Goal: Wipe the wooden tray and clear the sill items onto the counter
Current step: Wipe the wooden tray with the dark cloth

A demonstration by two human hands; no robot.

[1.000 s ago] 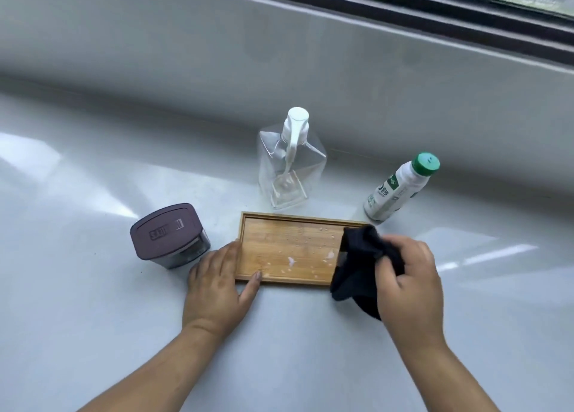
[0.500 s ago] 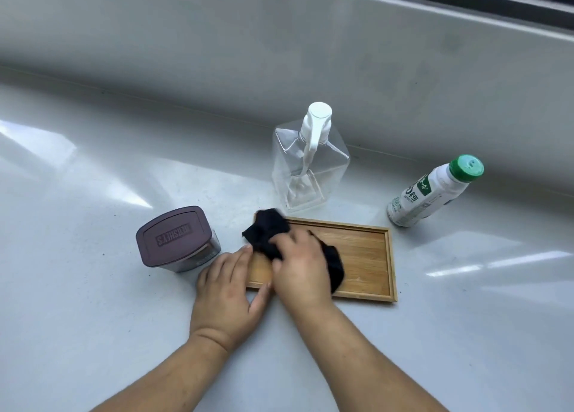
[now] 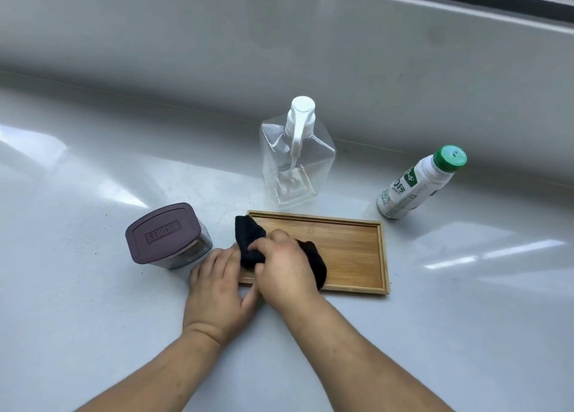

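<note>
A flat wooden tray (image 3: 351, 250) lies on the white counter (image 3: 93, 303). My right hand (image 3: 284, 265) presses a black cloth (image 3: 248, 240) onto the tray's left end, fingers closed over it. The cloth sticks out past my hand toward the tray's far left corner and trails right. My left hand (image 3: 217, 282) lies flat on the counter against the tray's left edge, fingers spread, holding nothing. The tray's right half is bare and looks free of spots.
A clear square pump bottle (image 3: 296, 163) stands just behind the tray. A white bottle with a green cap (image 3: 419, 185) stands at the right. A purple-lidded box (image 3: 166, 236) sits left of the tray. The raised sill (image 3: 279, 38) runs along the back.
My right hand has swept the cloth from the tray's right end to its left end, and the white spots on the wood are gone. My left hand has stayed at the left edge.
</note>
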